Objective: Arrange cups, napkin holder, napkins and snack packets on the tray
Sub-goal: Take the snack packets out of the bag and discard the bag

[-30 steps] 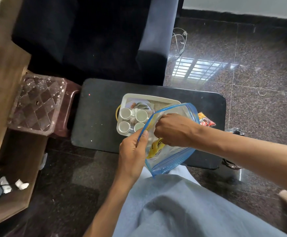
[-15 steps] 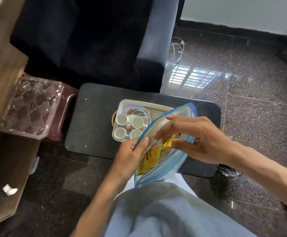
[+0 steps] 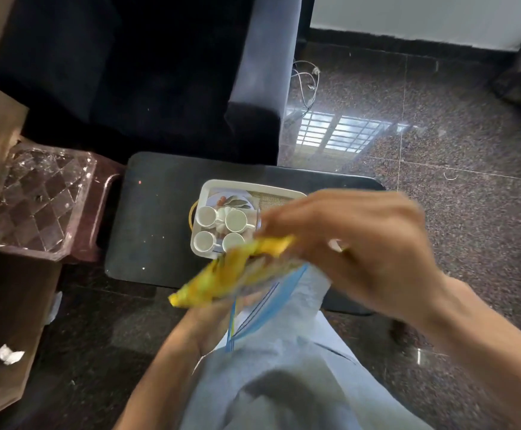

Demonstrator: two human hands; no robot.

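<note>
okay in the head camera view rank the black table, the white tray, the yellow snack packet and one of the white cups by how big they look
1. Black table.
2-3. White tray and yellow snack packet: unsure, since the packet is blurred, nearer the camera, and the tray partly hidden.
4. White cup.

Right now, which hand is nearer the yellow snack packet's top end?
Right. The right hand has its grip on the yellow snack packet at its upper end. The left hand sits below the packet's lower end, on the blue-edged zip bag; blur hides any contact.
</note>
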